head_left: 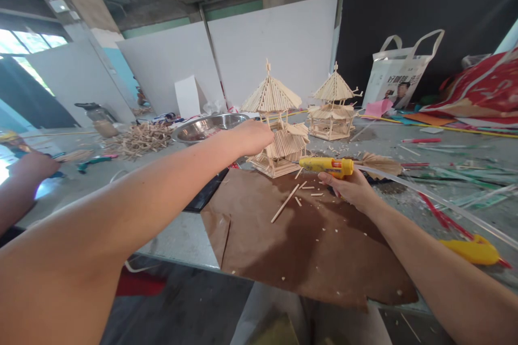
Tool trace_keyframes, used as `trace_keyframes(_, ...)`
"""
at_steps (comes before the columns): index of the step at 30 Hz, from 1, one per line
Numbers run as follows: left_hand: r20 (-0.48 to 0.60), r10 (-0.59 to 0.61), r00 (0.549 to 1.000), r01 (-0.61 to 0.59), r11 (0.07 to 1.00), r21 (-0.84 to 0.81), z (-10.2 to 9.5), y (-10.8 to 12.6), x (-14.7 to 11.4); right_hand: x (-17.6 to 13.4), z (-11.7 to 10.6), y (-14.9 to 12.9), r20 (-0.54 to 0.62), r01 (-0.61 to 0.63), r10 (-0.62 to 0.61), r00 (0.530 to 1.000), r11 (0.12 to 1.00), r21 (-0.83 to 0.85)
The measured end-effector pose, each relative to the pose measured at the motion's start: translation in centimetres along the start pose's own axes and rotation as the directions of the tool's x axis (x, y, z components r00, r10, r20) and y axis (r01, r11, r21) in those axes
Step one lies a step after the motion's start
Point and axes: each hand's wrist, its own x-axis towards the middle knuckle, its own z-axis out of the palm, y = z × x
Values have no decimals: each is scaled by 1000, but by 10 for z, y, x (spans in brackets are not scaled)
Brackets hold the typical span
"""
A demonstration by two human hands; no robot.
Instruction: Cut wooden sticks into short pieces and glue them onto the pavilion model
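Observation:
A two-tiered model pavilion (pixel 279 148) of thin wooden sticks stands at the back edge of a brown paper sheet (pixel 275 259). My left hand (pixel 256 137) is closed at its left side, between the upper roof and the lower tier; what the fingers hold is hidden behind the hand. In my right hand (pixel 350 187) is a yellow glue gun (pixel 327 166), its nozzle pointing left at the pavilion's lower tier. A long clear glue stick (pixel 429 191) trails from the gun's back. Loose wooden sticks (pixel 285 204) lie on the paper in front of the pavilion.
A second stick pavilion (pixel 332 113) stands behind to the right. A metal bowl (pixel 202 126) and a heap of sticks (pixel 145 139) are at left. Another yellow glue gun (pixel 475 250) lies at right, below scattered clear sticks. Another person's hand (pixel 34 166) shows far left.

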Motion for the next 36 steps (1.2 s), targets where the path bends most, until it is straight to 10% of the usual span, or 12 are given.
trace_keyframes(18, -25, 2, 1000, -2, 1000, -14, 1, -1, -4, 11, 4, 8, -50, -24, 22, 999, 999, -40)
trace_keyframes(36, -38, -39, 999, 37, 998, -45, 5, -2, -2, 40, 59, -2, 17, 48, -48, 999, 999, 11)
